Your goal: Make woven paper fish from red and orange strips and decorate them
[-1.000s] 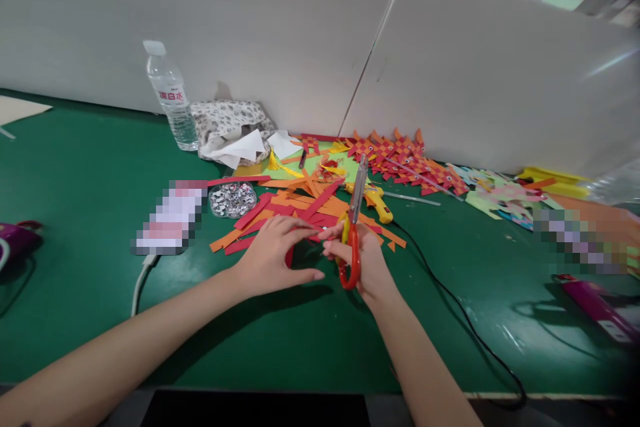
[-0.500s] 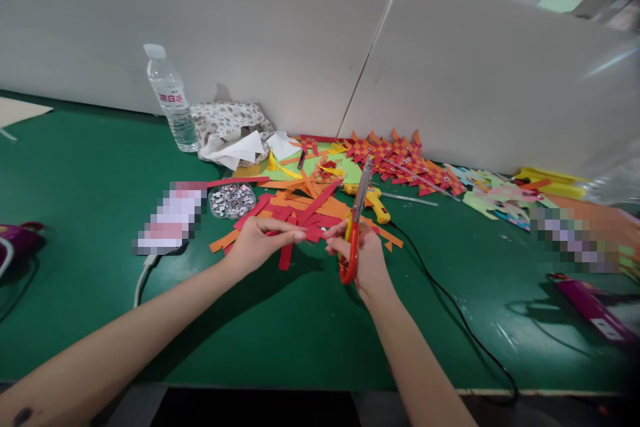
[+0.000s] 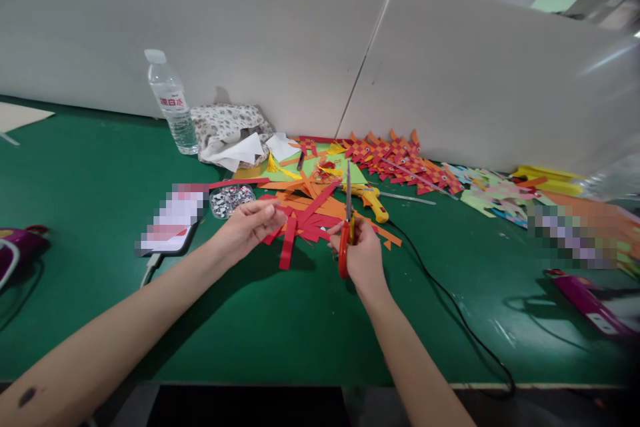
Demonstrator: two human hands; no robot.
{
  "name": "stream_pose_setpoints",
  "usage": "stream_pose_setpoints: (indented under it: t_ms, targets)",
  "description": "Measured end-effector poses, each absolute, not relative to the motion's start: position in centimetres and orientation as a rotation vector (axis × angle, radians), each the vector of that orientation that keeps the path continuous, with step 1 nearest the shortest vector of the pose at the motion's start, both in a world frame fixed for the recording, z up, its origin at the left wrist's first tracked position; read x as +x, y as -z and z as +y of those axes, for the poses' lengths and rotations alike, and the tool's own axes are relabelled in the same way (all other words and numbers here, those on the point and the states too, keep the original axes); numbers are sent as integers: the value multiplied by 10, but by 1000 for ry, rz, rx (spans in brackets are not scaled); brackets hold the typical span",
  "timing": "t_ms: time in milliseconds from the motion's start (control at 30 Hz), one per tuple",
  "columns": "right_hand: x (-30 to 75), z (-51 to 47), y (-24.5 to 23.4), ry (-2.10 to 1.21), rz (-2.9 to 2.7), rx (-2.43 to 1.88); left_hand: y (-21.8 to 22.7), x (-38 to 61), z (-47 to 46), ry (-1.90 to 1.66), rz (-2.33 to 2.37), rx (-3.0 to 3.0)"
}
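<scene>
My right hand (image 3: 367,250) grips the scissors (image 3: 344,247), blades pointing up and away, by the heap of paper strips (image 3: 288,243). On my left hand (image 3: 245,225), thumb and fingertips sit close together — whether they pinch anything, I cannot tell. If I tip the scissors carelessly, they could knock the glue gun (image 3: 373,201) just beyond or drag paper strips loose.

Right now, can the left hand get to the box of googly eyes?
Probably yes: the left hand is very near the box, with nothing seeming to stand between. The paper strips lie beside it. I can't tell whether the box is covered.
</scene>
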State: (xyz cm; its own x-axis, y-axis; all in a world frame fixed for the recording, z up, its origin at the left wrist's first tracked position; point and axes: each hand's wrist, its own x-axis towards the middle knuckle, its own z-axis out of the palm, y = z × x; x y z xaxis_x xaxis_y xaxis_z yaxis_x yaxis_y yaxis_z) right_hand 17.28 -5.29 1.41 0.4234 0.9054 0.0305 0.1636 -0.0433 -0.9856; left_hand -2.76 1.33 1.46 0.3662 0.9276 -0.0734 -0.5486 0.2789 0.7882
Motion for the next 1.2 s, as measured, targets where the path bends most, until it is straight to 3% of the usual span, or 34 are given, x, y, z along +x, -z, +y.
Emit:
stream_pose_setpoints:
  t_ms: [167, 400, 600, 767, 967, 1200]
  targets:
    - [174, -52, -15, -720, -1017, -1535, -16, -24, 5, -920, 713, 1024]
    - [199, -50, -21, -162, -1159, -1942, -20, -27, 20, -1048, 733, 987]
    - [220, -46, -16, -419, -1428, -2057, -19, -43, 38, -1270, 908, 1019]
    - [222, -46, -10, -494, -1530, -2006, -15, -54, 44, -1258, 1204, 1410]
    - [219, -47, -14, -491, -1456, -2012, -7, -57, 43, -1118, 1327, 2107]
    - [216, -47, -23, -799, -1024, -1592, -11, -47, 33, -1062, 1382, 2221]
